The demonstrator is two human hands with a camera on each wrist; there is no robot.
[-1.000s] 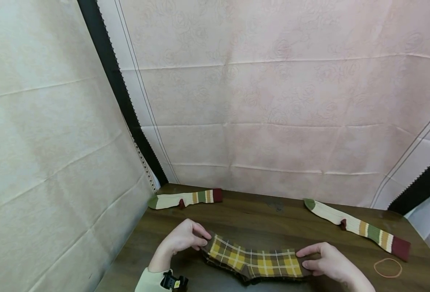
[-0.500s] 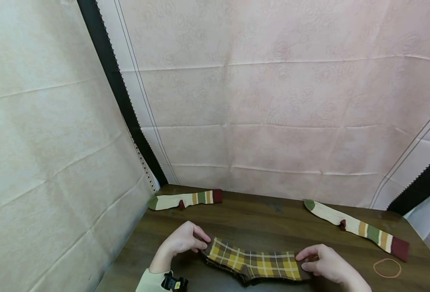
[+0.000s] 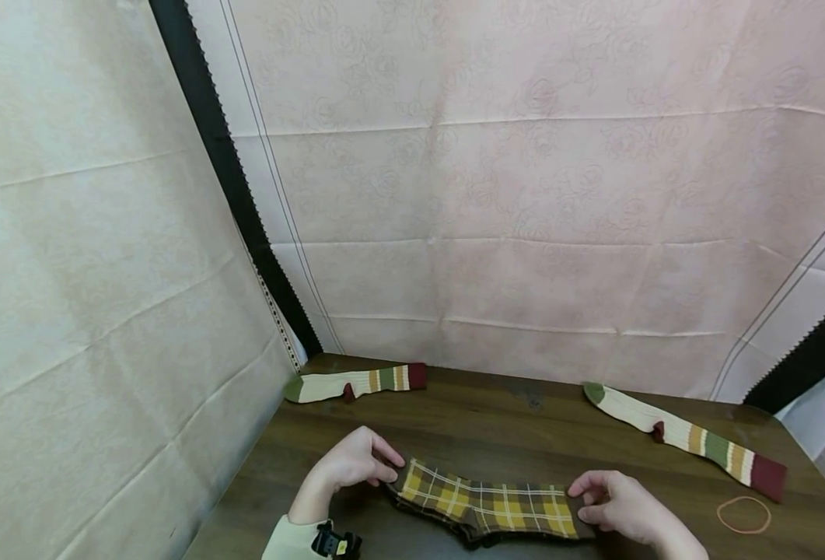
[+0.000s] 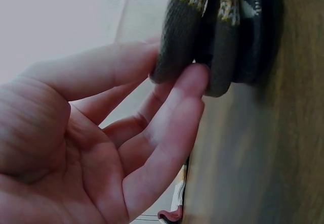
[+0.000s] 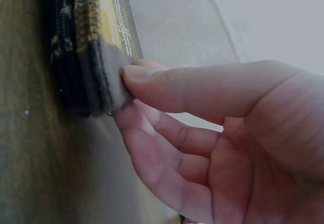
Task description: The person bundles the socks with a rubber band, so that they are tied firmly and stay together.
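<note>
A yellow and brown plaid sock [image 3: 485, 504] lies stretched sideways at the front of the table, over darker sock layers that show along its lower edge. My left hand [image 3: 352, 465] pinches the brown toe end [image 4: 177, 42] between thumb and fingertips; another brown layer hangs just beside those fingertips in the left wrist view. At the cuff, my right hand [image 3: 625, 507] pinches the brown band [image 5: 112, 75], thumb on top and fingers beneath. Dark patterned layers [image 5: 66, 72] sit under that cuff, close to the wooden surface.
A cream striped sock [image 3: 356, 383] with green toe and maroon cuff lies at the back left. Its match, another striped sock [image 3: 692, 439], slants across the right side. A thin rubber band [image 3: 744, 515] lies near the right hand on the wooden table [image 3: 482, 420]. Cloth walls [image 3: 524, 233] stand behind and left.
Both hands and the plaid sock have shifted slightly down in the head view, toward the table's front. The right hand's fingers have curled in a little more. The striped socks stay put.
</note>
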